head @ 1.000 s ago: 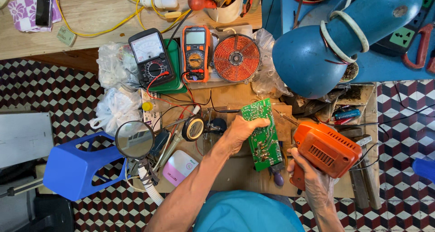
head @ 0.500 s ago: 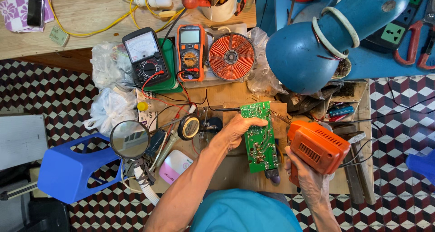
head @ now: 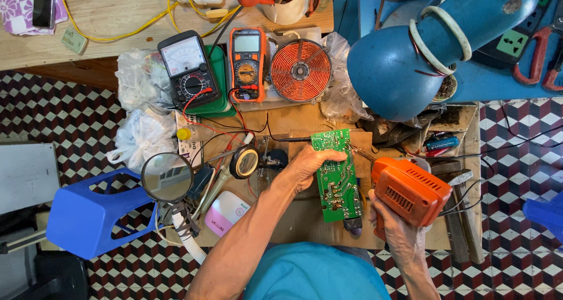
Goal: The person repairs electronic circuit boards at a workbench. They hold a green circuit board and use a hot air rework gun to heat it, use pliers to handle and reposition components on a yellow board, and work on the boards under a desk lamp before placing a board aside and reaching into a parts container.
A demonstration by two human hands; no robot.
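Observation:
My left hand (head: 305, 168) grips the left edge of a green circuit board (head: 335, 177), holding it on edge over the wooden work board (head: 293, 218). An orange soldering gun (head: 410, 190) sits in my right hand (head: 393, 229), just right of the board, its tip pointing toward the board's upper right edge. A roll of solder wire (head: 244, 162) lies left of my left hand.
An analogue meter (head: 187, 70), an orange multimeter (head: 247, 60) and a copper coil (head: 301, 70) stand at the back. A blue lamp shade (head: 410, 60) hangs over the right. A magnifier (head: 168, 177), blue stool (head: 88, 215) and plastic bags (head: 141, 130) are at the left.
The view has shifted slightly. Both hands stay on the circuit board and the soldering gun, with the gun held a little lower beside the board.

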